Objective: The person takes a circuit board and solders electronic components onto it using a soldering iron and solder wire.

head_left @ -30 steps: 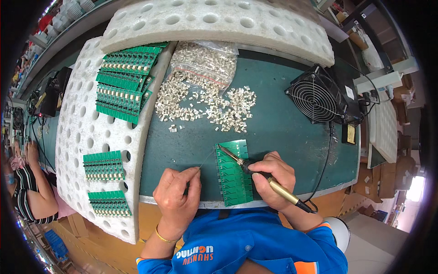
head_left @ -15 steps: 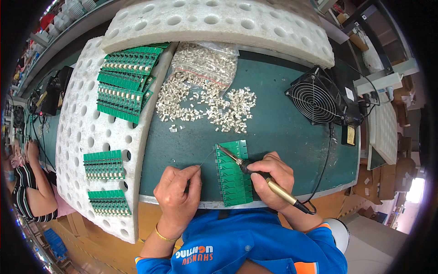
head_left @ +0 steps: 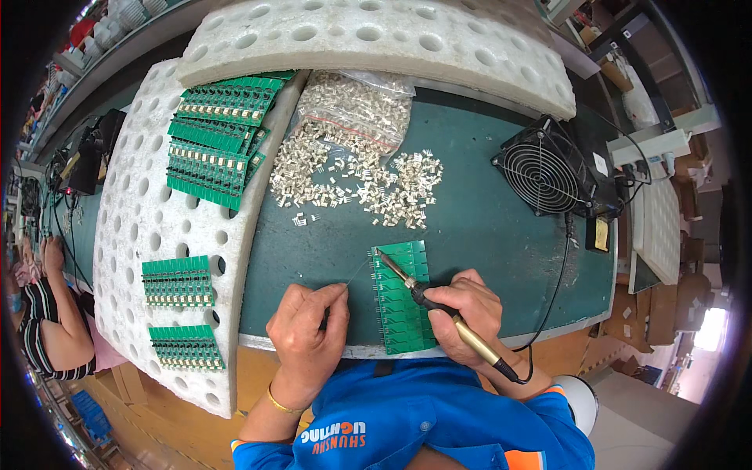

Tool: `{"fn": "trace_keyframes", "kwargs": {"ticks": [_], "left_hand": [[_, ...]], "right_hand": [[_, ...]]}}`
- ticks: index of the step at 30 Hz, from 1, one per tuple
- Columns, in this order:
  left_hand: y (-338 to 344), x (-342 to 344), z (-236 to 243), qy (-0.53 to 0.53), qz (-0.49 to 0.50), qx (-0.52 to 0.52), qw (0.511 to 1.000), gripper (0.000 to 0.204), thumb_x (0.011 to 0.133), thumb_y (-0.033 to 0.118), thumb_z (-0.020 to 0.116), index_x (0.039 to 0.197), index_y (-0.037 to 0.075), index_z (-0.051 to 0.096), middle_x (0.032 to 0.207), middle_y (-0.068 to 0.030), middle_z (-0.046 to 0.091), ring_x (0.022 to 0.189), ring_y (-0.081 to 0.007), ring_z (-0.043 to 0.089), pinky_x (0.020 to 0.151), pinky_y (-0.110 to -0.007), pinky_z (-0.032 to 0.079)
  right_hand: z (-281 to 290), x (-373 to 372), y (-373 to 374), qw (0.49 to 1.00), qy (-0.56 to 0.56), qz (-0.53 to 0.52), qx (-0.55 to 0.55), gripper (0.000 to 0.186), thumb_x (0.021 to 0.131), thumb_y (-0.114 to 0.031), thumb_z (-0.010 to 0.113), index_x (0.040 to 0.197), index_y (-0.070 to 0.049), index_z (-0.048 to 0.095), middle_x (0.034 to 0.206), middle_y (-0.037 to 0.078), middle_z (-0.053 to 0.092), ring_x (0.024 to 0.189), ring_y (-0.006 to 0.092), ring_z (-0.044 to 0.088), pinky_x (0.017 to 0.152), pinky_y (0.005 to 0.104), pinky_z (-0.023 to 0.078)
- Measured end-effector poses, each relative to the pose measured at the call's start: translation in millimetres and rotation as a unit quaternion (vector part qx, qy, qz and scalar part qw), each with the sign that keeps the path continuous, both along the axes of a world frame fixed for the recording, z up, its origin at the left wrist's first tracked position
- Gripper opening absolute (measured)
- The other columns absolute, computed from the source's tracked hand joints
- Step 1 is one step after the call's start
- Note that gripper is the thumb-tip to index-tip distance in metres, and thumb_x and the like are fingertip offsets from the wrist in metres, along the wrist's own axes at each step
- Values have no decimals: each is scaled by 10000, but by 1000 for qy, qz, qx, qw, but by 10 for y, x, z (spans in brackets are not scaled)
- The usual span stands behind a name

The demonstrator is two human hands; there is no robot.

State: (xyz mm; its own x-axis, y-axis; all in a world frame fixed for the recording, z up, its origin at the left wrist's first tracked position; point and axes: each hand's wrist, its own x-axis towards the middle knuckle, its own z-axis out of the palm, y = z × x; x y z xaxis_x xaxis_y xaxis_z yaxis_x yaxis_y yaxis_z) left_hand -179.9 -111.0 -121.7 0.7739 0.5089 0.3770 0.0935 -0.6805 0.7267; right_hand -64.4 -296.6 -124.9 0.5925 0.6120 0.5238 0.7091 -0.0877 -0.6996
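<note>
Holed white foam (head_left: 125, 274) is bordering a green workbench (head_left: 501, 243) in the head view; well apart, the right hand (head_left: 466, 309), bent inward, is clasping a slim, brass-coloured soldering iron (head_left: 476, 342) over a flat green circuit board (head_left: 403, 307) lying between, while the left hand (head_left: 307, 323) (fingertips pinched) is holding hair-thin wire (head_left: 360, 271).

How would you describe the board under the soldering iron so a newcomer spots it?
Find the dark green tabletop, then the person's left hand and right hand at its near edge. Between them lies a green circuit board, the soldering iron pointing at its far left corner. Unlike the boards on the white foam panel, it rests on the tabletop.
</note>
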Motion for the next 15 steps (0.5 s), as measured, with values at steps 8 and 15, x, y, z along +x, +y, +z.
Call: {"fn": "trace_keyframes", "kwargs": {"ticks": [8,15], "left_hand": [[6,-31,-7,3,-5,-8,1000,171,716,-78,750,850,22,713,667,-62,583,561,-155,513,505,-277,408],[13,-30,4,1,-11,-13,1000,180,714,-83,751,855,23,711,671,-61,577,556,-156,514,498,-279,402]], "right_hand": [[4,-69,-24,999,-39,16,-29,248,794,-147,759,960,5,655,667,88,634,535,224,579,601,352,442],[5,-127,-40,997,-53,27,-44,309,792,-184,774,995,12,649,687,93,643,545,221,590,610,354,457]]}}
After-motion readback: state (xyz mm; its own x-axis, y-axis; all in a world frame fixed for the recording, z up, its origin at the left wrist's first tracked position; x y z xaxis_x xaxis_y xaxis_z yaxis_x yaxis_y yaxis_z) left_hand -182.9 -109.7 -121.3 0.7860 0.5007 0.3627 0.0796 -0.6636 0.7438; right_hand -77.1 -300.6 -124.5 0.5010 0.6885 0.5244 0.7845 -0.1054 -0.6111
